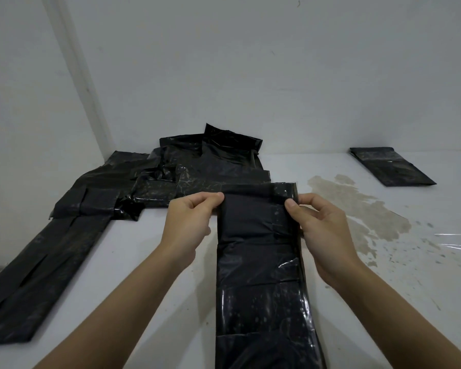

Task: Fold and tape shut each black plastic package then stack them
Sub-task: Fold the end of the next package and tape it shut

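Centrally, a long black package [258, 262] lies on the white table [149, 262], running toward the viewer. Left hand [189, 222] pinches its far left corner; right hand [320, 230] pinches the far right edge, where a flap is folded over. Unfolded packages form a pile [171, 179] at left; one taped package [389, 166] lies far right, beyond a stain [357, 206].

Both hands pinching folded top edge of long black package [258, 262], left hand [189, 222], right hand [320, 230], white table [144, 262]
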`<state>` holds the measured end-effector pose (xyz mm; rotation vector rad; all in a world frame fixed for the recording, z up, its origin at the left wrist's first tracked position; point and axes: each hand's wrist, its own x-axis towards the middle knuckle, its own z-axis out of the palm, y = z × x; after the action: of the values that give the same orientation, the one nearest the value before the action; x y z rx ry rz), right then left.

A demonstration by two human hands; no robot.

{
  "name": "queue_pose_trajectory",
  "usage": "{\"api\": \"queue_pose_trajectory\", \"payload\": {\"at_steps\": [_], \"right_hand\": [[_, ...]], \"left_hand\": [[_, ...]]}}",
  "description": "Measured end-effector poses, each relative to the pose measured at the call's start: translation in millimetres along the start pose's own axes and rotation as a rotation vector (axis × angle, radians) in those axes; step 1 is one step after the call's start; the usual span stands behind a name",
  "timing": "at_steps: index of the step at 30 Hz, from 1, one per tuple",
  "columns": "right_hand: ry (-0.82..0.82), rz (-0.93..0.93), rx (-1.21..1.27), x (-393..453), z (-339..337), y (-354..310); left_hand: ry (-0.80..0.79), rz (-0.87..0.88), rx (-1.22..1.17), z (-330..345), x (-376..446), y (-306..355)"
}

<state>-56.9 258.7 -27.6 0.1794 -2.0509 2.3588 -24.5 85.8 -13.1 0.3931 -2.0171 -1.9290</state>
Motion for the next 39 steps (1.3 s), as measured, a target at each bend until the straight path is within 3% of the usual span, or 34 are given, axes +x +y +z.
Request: {"api": "queue_pose_trajectory", "payload": {"at_steps": [4,15,22,26,34,39], "right_hand": [[-0.041,0.063,-0.234,15.8,-9.8,-8.2],[-0.062,0.234,-0.242,16.8,-11.3,16.6],[-0.062,0.197,-0.259,18.2,-13.0,30.4],[-0.177,0.116,-0.241,17.7,-17.3,33.8],[-0.589,0.118,-0.181,23.3,-49.3,43.2],[-0.693,-0.017,-0.437,26.3,-55.5,41.5]], "left_hand": [[-0.051,-0.037,0.021,-4.1,4.6,2.0],[-0.079,-0.09,0.058,-1.3,-2.4,-25.3],[-0.032,-0.09,-0.018,5.6,-2.3,-44.2],[-0.052,-0.034,0.01,3.6,2.5,-53.2],[-0.399,0.018,0.066,-18.0,11.8,-61.4],[-0.597,0.128,0.31,-30.5,17.3,-64.0]]}}
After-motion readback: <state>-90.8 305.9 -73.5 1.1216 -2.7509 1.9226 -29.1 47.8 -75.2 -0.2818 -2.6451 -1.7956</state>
